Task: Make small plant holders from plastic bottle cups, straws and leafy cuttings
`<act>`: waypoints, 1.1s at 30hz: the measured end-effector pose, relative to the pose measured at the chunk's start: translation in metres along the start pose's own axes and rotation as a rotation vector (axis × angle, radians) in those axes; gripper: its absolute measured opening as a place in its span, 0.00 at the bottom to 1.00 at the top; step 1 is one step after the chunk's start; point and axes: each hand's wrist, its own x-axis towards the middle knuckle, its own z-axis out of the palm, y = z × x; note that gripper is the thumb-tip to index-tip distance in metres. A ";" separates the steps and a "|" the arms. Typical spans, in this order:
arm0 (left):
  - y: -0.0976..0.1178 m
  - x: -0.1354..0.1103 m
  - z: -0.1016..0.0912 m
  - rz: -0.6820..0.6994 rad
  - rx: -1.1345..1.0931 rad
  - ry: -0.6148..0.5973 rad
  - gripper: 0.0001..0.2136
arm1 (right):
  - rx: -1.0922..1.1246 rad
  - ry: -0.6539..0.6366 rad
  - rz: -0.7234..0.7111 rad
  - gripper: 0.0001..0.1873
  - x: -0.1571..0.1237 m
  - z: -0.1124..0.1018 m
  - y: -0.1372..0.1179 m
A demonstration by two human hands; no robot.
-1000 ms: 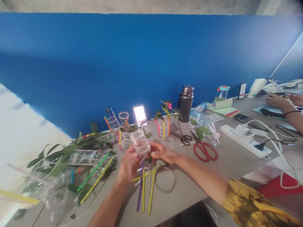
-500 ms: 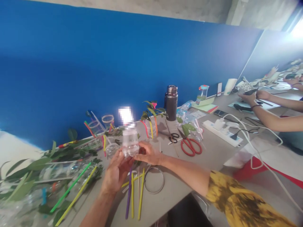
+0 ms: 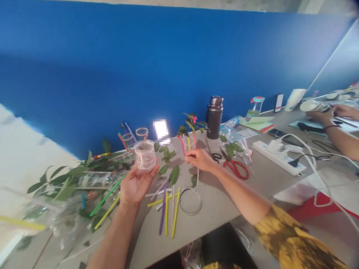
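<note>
We've a vivid blue wall at 12 o'clock, darker toward its lower edge. A pink flower shows at 1 o'clock, and at 2 a dark grey flask w/ a silver top. A white power strip sits at 3. At 4, red-handled scissors and, further out, a red patch. Our yellow sleeve at 5 has dark brown blotches. At 6, green leaves, a purple straw and a yellow straw. A green straw lies at 8. At 9, a clear cup, colourless, no pattern.
</note>
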 end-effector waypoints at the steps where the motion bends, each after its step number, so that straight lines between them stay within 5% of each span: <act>1: 0.003 0.000 -0.001 0.011 -0.007 0.004 0.22 | -0.043 -0.007 0.010 0.10 0.001 -0.004 0.002; 7: 0.019 -0.002 -0.001 0.126 -0.059 0.010 0.18 | -0.409 -0.275 0.013 0.07 -0.010 -0.005 -0.007; 13: 0.026 -0.002 -0.004 0.209 -0.079 0.006 0.15 | -0.627 -0.368 0.086 0.10 -0.028 -0.003 -0.025; 22: 0.026 0.000 -0.011 0.188 -0.051 0.008 0.16 | -0.686 -0.319 0.144 0.12 -0.001 -0.005 -0.029; 33: 0.022 -0.012 0.000 0.021 -0.021 -0.055 0.22 | -0.719 -0.303 0.144 0.14 -0.001 0.004 -0.024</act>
